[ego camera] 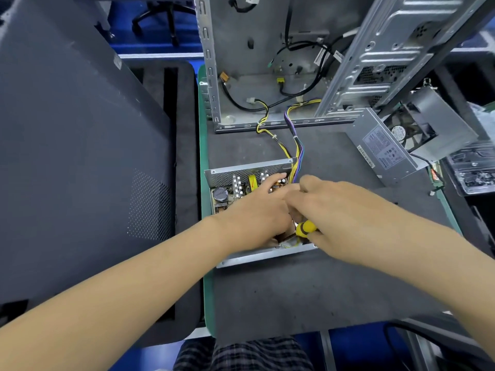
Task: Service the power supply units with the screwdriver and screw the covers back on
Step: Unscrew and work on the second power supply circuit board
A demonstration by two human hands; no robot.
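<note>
At the left of the frame a dark grey case panel (pixel 80 156) with a perforated patch leans over a black foam tray (pixel 184 156). Your left hand (pixel 257 207) reaches in from the lower left and lies over the open power supply unit (pixel 241 183) at centre frame, fingers extended and fairly straight across its components, gripping nothing you can see. The unit sits uncovered on the grey mat (pixel 308 290), its yellow and purple cable bundle (pixel 296 145) running up into the bare metal chassis (pixel 254 62) at upper centre. Your right hand (pixel 345 207) comes in from the lower right, fingers curled around the yellow-handled screwdriver (pixel 306 228), whose tip is hidden. A second power supply unit (pixel 385 145), closed, lies at right.
</note>
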